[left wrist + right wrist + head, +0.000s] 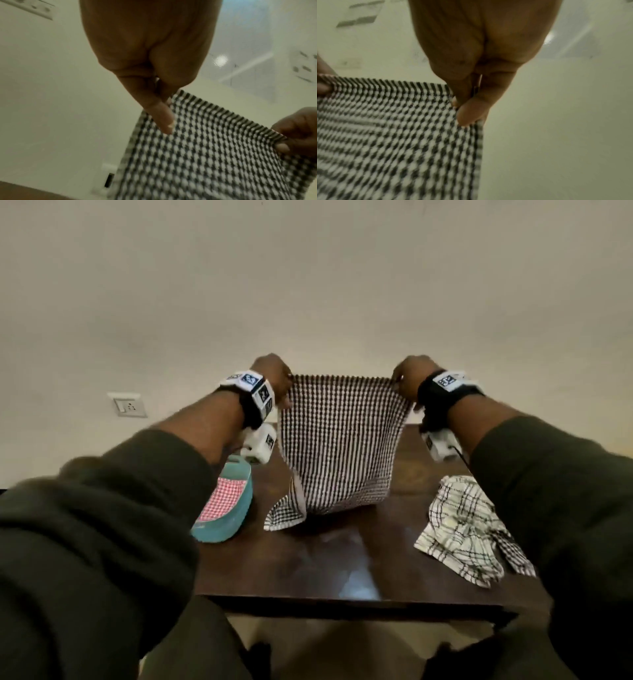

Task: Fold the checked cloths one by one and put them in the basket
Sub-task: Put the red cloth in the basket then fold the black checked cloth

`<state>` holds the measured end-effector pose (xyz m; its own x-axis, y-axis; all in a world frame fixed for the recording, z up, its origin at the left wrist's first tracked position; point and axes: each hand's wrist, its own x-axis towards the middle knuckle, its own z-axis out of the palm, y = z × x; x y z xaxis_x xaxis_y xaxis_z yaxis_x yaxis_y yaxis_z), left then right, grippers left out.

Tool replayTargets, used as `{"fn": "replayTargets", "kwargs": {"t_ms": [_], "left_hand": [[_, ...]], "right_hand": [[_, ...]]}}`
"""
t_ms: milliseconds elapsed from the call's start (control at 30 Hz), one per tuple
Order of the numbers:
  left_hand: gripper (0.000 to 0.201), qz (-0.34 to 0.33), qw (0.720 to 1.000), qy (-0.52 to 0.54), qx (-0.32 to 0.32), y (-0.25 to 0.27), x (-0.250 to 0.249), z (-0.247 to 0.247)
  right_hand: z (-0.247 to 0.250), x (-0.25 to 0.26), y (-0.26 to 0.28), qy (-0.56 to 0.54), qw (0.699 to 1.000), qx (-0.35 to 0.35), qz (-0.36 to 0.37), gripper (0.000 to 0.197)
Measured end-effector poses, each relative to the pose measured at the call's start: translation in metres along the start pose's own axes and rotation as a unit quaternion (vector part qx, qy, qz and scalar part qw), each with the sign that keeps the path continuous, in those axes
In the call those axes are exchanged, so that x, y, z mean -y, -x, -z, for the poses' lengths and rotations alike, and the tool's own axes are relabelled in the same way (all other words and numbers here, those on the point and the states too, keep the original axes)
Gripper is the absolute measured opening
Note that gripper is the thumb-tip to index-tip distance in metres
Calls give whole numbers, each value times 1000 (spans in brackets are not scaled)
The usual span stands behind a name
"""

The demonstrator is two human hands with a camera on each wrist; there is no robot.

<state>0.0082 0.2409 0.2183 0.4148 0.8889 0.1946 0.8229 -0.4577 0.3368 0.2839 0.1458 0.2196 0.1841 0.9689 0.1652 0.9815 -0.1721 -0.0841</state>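
Nearby, teal basket left, crumpled plaid cloth right.

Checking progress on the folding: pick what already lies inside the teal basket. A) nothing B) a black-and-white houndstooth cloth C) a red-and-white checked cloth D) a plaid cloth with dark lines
C: the head view shows a red-and-white checked cloth lying in the teal basket, while the black-and-white houndstooth cloth hangs from both hands and the plaid cloth lies crumpled on the table.

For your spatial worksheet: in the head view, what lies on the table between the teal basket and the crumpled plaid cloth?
The black-and-white checked cloth, held up by the left hand and right hand, its lower end on the table.
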Motion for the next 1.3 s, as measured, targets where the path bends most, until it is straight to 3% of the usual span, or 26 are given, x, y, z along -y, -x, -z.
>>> {"fn": "replayTargets", "kwargs": {"t_ms": [100,233,333,433,533,700,867,1000,1100,1167,1233,1300], "left_hand": [[31,17,991,6,-134,-34,-23,53],[32,-13,958,34,-285,-40,-48,115],[33,-40,934,82,-345,-23,-42,128],[31,-67,931,114,-341,11,-33,106],[29,-70,950,113,-281,52,-17,60],[23,-27,997,40,-65,125,24,-45],[17,0,990,-7,138,182,55,-120],[17,0,977,-15,214,213,66,-138],[19,-12,966,-11,257,224,72,-130],[16,-20,951,16,308,229,78,-119],[12,-13,930,81,358,236,80,-108],[15,10,914,148,377,238,78,-100]], "right_hand": [[62,8,-34,-97,978,-182,-6,29],[127,15,-43,-218,913,-346,0,37],[147,19,-27,-260,883,-390,38,38],[130,20,4,-261,886,-379,54,37],[79,16,42,-282,892,-349,48,29],[-53,13,129,-289,934,-209,11,25],[-156,16,198,-272,962,10,-35,24],[-173,11,230,-248,962,110,-20,21],[-157,3,241,-259,946,194,-8,13],[-143,-2,243,-334,899,280,-34,6],[-133,-6,243,-422,840,336,-50,13],[-125,-7,237,-443,826,346,-37,17]]}}
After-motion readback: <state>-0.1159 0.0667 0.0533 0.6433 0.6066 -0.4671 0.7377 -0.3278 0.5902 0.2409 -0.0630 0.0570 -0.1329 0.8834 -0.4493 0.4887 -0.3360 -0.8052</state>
